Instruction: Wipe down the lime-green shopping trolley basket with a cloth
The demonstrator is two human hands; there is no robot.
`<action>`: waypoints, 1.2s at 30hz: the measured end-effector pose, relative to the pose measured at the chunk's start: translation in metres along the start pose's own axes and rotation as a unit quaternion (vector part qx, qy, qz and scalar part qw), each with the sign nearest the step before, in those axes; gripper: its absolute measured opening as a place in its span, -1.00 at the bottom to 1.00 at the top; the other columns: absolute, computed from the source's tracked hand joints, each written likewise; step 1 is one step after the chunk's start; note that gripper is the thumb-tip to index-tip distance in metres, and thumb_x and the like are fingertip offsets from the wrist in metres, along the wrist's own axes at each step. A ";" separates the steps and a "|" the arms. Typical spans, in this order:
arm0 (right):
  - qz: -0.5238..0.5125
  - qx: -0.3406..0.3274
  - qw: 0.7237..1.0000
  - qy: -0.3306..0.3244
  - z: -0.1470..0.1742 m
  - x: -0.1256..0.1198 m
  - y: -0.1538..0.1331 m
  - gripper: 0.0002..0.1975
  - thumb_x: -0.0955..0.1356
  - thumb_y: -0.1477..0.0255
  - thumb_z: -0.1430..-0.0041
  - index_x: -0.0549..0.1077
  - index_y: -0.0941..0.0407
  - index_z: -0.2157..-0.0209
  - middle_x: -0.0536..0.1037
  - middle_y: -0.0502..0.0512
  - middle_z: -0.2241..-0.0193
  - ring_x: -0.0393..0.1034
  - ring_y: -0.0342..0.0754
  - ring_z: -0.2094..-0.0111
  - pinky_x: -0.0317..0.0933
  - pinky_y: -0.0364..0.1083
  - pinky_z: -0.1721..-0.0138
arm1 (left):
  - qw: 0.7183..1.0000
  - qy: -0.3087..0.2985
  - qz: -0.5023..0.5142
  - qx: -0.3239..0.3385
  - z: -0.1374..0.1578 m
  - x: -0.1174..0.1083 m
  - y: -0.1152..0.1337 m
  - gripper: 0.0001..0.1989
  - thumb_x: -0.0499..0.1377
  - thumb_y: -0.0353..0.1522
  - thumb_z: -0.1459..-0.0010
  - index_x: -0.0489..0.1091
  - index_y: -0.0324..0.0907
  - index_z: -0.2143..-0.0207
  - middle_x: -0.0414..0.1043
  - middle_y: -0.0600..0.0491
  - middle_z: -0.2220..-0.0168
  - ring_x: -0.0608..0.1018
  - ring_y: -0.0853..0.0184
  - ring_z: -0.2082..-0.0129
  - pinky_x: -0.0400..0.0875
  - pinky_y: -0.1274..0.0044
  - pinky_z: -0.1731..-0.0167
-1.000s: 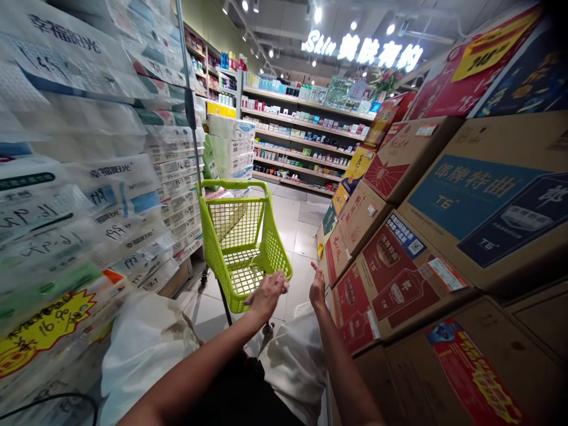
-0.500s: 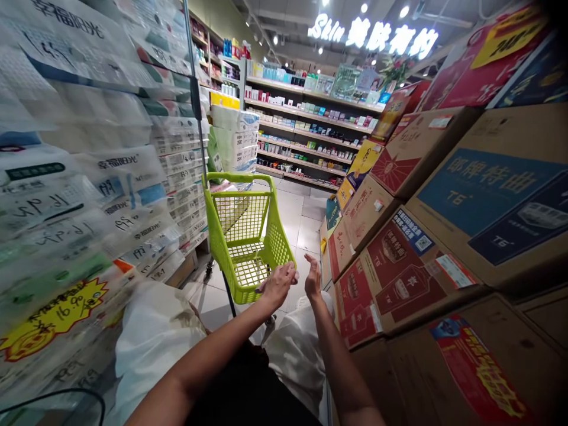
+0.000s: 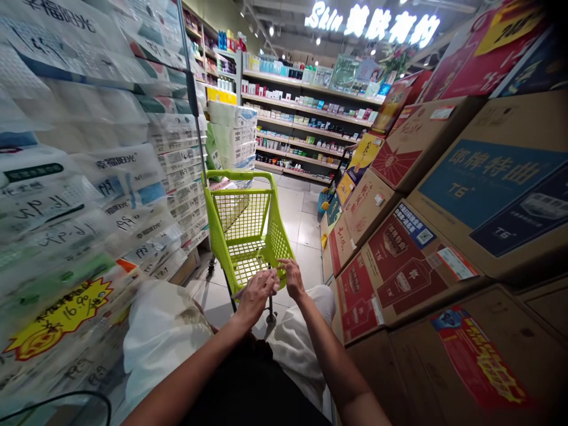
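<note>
My left hand (image 3: 258, 294) is in front of my lap with its fingers curled together. A thin greyish-purple edge shows beside it, and I cannot make out what that is. Close to its fingertips is my right hand (image 3: 291, 279), the fingers loosely bent and apart, with nothing visible in them. Both hands are near the front of a lime-green shopping cart (image 3: 284, 236). Its basket has grid walls, and no goods show inside. Neither hand is on the cart's handle.
Stacked white paper packs (image 3: 128, 160) form a wall on the left. Cardboard cartons (image 3: 488, 177) are piled close on the right. Ahead, a tiled aisle (image 3: 306, 207) leads to shelves of small boxes (image 3: 306, 121). A blue object (image 3: 325, 201) stands beside the cartons at the aisle's far right.
Both hands have moved left and slightly nearer my body. My right hand has come close to the left, its fingers now more bent. A blue object has appeared at the aisle's far right.
</note>
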State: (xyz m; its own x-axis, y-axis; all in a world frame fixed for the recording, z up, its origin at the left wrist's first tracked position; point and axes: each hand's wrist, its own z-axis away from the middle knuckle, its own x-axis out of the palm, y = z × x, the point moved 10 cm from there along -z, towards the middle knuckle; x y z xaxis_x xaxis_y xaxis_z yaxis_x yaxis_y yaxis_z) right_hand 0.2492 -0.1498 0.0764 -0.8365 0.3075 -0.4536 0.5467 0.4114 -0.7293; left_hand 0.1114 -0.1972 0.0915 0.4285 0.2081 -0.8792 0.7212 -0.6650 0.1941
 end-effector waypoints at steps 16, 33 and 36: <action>0.052 0.019 0.997 -0.054 -0.023 -0.025 0.030 -0.24 -0.03 0.02 -0.45 0.62 0.04 0.43 0.60 0.11 0.40 0.44 0.04 0.13 0.10 0.15 -0.25 | 0.997 0.039 0.043 0.060 0.013 -0.016 -0.029 -0.60 0.03 -0.56 -0.33 0.44 -0.12 -0.11 0.42 -0.03 -0.25 0.32 0.24 -0.37 0.30 0.30 -0.34; 0.047 -0.001 0.998 -0.042 0.010 0.009 0.010 -0.32 0.00 0.12 -0.46 0.57 0.01 0.47 0.59 0.05 0.41 0.41 0.05 0.13 0.03 0.14 -0.21 | 0.986 0.114 0.084 -0.086 -0.026 -0.037 -0.116 -0.51 -0.01 -0.61 -0.26 0.50 -0.09 -0.10 0.44 -0.07 -0.20 0.38 0.21 -0.32 0.33 0.25 -0.33; 0.043 0.014 0.998 -0.035 0.010 -0.006 0.018 -0.31 0.00 0.10 -0.45 0.59 -0.01 0.49 0.59 0.06 0.42 0.42 0.05 0.12 0.02 0.11 -0.21 | 0.985 0.114 0.112 -0.062 -0.031 -0.026 -0.099 -0.55 -0.02 -0.58 -0.31 0.49 -0.10 -0.10 0.41 -0.06 -0.24 0.37 0.23 -0.33 0.34 0.27 -0.33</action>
State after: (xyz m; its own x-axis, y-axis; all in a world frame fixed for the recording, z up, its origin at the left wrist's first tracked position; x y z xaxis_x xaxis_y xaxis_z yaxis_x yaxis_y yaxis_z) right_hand 0.2643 -0.1529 0.0605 -0.7882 0.2793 -0.5484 0.6155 0.3616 -0.7003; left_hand 0.0454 -0.1145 0.1086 0.6850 0.2324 -0.6905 0.6504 -0.6221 0.4358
